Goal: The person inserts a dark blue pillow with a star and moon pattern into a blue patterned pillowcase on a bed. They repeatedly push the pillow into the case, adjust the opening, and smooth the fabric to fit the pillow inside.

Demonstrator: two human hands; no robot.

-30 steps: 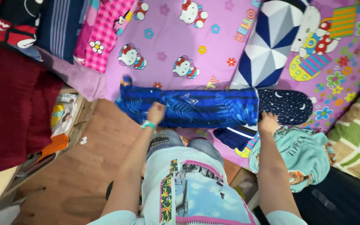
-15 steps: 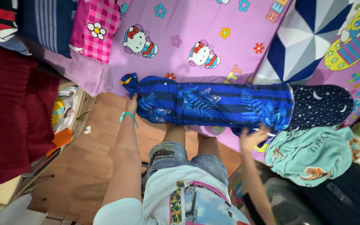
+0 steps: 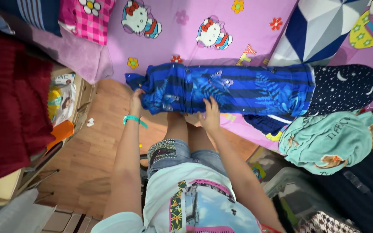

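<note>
Blue leaf-print roll (image 3: 238, 88) | left hand (image 3: 137, 101) grips end | right hand (image 3: 210, 116) presses middle

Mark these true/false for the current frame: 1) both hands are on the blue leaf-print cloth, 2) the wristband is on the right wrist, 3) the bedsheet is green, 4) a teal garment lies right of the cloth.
1) True: the left hand holds the near edge of the blue leaf-print cloth at its left end, and the right hand rests on it nearer the middle.
2) False: the teal wristband is on the left wrist.
3) False: the bedsheet is purple with cartoon cats and flowers.
4) True: the teal garment lies bunched at the lower right, by the cloth's right end.
</note>
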